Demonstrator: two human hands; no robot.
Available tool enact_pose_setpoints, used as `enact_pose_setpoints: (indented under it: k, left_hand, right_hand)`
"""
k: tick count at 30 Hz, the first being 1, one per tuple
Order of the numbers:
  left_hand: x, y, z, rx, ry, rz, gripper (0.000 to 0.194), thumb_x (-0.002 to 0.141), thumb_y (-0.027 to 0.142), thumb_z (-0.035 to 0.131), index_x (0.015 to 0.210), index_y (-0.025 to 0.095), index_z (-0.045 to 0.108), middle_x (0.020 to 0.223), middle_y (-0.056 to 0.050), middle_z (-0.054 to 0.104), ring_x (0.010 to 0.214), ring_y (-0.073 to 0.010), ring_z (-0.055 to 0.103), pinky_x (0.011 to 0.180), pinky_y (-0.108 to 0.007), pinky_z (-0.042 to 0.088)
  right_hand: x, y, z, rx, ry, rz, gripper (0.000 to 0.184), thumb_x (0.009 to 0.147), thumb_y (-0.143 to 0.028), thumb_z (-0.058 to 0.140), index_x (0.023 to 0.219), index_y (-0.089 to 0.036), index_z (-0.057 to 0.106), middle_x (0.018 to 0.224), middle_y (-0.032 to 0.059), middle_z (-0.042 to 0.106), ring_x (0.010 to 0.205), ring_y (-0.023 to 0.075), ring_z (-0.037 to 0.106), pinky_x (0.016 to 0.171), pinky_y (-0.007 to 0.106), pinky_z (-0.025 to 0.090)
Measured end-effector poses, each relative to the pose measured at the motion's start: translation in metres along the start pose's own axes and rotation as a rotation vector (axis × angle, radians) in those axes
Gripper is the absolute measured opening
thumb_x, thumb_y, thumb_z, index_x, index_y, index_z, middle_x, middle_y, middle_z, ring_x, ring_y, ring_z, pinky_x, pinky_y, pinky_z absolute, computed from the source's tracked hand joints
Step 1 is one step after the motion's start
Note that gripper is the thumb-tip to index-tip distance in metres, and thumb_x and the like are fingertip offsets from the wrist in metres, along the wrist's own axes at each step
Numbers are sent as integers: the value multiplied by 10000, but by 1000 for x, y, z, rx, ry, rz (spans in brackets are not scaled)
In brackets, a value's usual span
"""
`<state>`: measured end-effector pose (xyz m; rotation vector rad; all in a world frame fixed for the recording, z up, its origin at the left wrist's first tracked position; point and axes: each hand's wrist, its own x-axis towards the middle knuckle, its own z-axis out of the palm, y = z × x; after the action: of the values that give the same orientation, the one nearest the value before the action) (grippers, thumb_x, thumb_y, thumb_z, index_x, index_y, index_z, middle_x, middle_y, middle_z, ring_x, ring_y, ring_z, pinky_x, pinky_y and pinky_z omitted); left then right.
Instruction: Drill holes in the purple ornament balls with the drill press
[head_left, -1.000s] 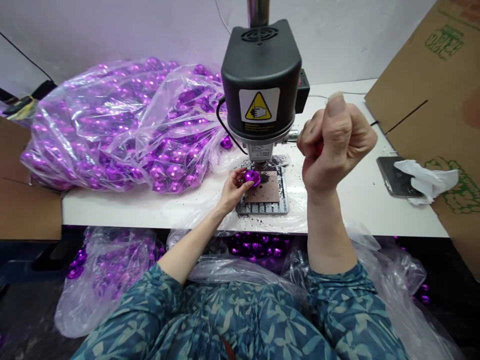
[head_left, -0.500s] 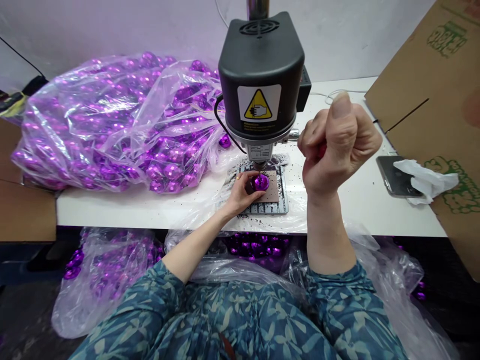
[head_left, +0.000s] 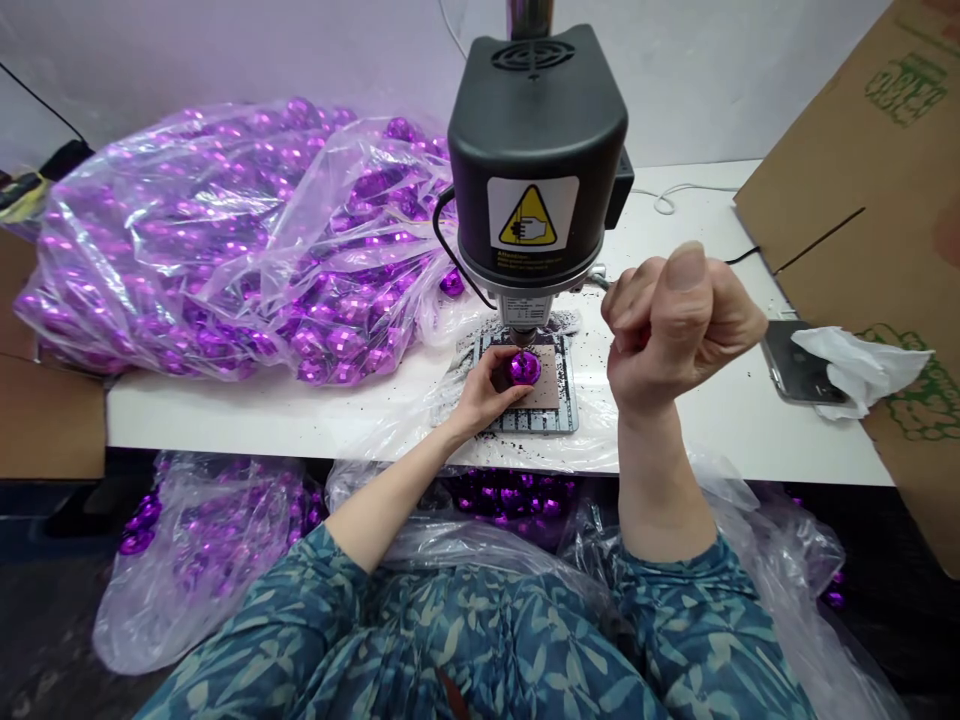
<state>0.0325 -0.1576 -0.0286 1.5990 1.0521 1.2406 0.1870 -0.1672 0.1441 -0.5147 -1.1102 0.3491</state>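
Between the thumb and fingers of my left hand (head_left: 484, 392) is a shiny purple bauble (head_left: 525, 368). It rests on a brown board (head_left: 546, 385) on the grey slotted base of a bench drill press (head_left: 536, 150). Directly above it sits the chuck (head_left: 523, 337); whether a bit touches the bauble, I cannot tell. My right hand (head_left: 679, 325) is raised at the machine's right side, its fingers wrapped round the feed lever (head_left: 598, 281). A little red shows inside that fist, and most of the lever is hidden.
A big clear bag of faceted purple baubles (head_left: 240, 250) fills the table's left. One loose bauble (head_left: 452, 283) lies beside it. Dark shavings are scattered round the base. At right are a phone (head_left: 799, 365), crumpled tissue (head_left: 862, 365) and a cardboard box (head_left: 840, 170). More bagged baubles (head_left: 517, 495) sit below the table edge.
My right fist has come down a little with the lever, and more of the lever's rod shows. My left hand still holds the bauble in place. The view has shifted slightly.
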Motion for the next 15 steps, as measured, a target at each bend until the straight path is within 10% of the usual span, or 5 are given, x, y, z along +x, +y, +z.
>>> enact_pose_setpoints:
  k: [15]
  left_hand:
    - [0, -6, 1, -35, 1, 14, 570, 759, 439, 904, 1194, 212, 615, 1212, -111, 714, 1139, -281, 700, 1045, -462, 545]
  right_hand:
    - [-12, 34, -11, 111, -116, -463, 411, 904, -135, 498, 525, -168, 344, 393, -75, 291, 319, 31, 286, 355, 225, 250]
